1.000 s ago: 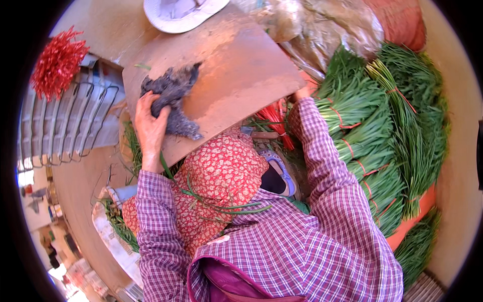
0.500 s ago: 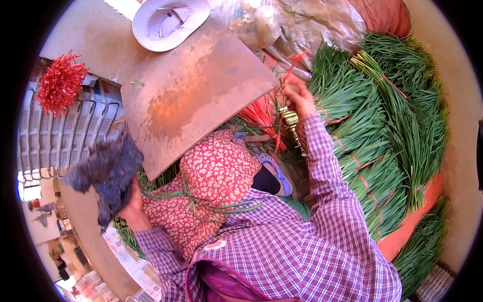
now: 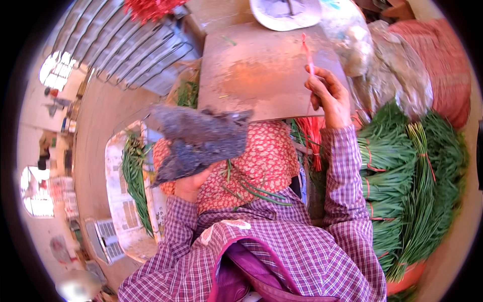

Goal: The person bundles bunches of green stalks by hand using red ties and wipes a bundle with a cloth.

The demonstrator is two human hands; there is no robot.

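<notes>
A ragged dark grey cloth (image 3: 204, 138) is gripped in my left hand (image 3: 193, 185), low over my lap, with its upper edge blurred. My closed right hand (image 3: 331, 98) pinches a thin red tie strip (image 3: 308, 50) above the right side of a worn wooden board (image 3: 241, 58). Below that hand hangs a bunch of red strips (image 3: 313, 136) at the board's near edge. A few loose green stalks (image 3: 264, 195) lie across the red floral cloth (image 3: 274, 151) over my lap. Tied bundles of green leafy stalks, like garlic chives (image 3: 387, 189), are stacked to my right.
A dirty white crate (image 3: 114, 171) with green stalks (image 3: 133, 178) stands to my left. Grey crates (image 3: 121, 45) and a red shredded bunch (image 3: 151, 7) are at the far left. A white hat (image 3: 287, 15) rests beyond the board. Clear plastic (image 3: 402, 65) and a red sack (image 3: 443, 70) lie far right.
My view has turned left. My left hand brought the grey cloth in from the left over my lap. My right hand moved from beside the hanging red strips to above the board, holding a strip.
</notes>
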